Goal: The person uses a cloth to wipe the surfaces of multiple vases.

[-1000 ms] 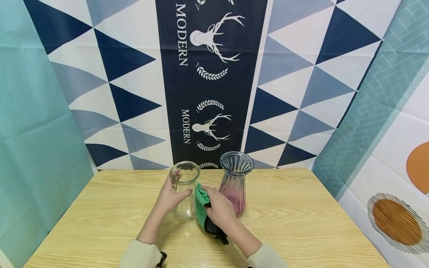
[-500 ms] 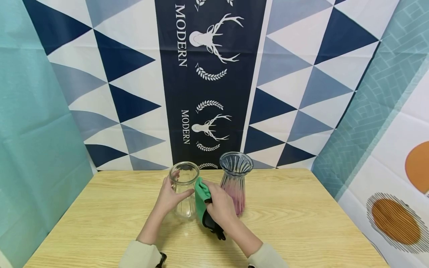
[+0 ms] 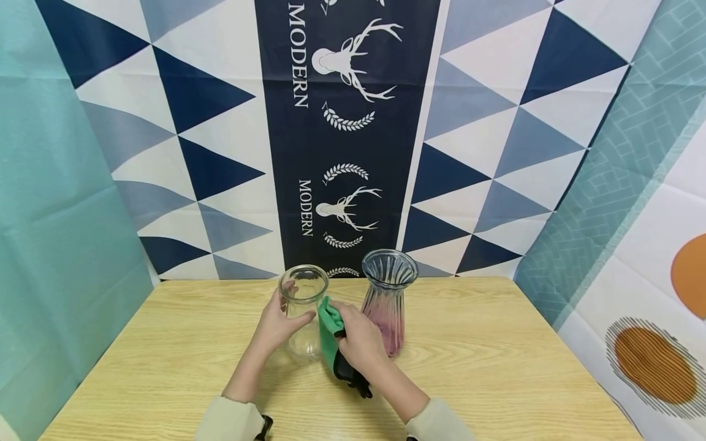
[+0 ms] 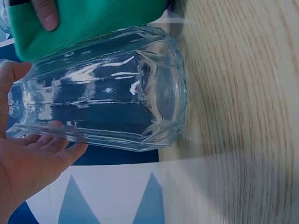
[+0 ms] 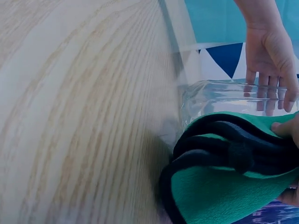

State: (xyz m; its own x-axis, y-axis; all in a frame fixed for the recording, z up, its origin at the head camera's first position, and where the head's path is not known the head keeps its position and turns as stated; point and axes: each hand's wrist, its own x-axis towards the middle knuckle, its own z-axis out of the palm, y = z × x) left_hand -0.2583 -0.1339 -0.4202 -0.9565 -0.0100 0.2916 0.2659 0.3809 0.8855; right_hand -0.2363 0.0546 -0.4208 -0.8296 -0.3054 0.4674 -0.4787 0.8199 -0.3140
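Note:
A clear glass vase [image 3: 304,340] with a wide round rim stands upright on the table. My left hand [image 3: 277,323] grips it near the neck, thumb in front and fingers around the far left side. In my right hand [image 3: 361,338] is a folded green cloth [image 3: 328,344] with black edging, held against the vase's right side. The left wrist view shows the cloth [image 4: 93,23] lying along the ribbed glass [image 4: 107,98]. Its black-edged folds [image 5: 215,191] hang down in the right wrist view, hiding part of the vase.
Just right of my right hand stands a ribbed vase [image 3: 388,272], blue at the flared top and pink below. A patterned backdrop [image 3: 220,153] rises behind the wooden table [image 3: 485,367]. Teal and white cloth hang at the sides.
My right hand and the green cloth have shifted slightly up and then a little back down along the vase's side. The left hand and both vases stay in place.

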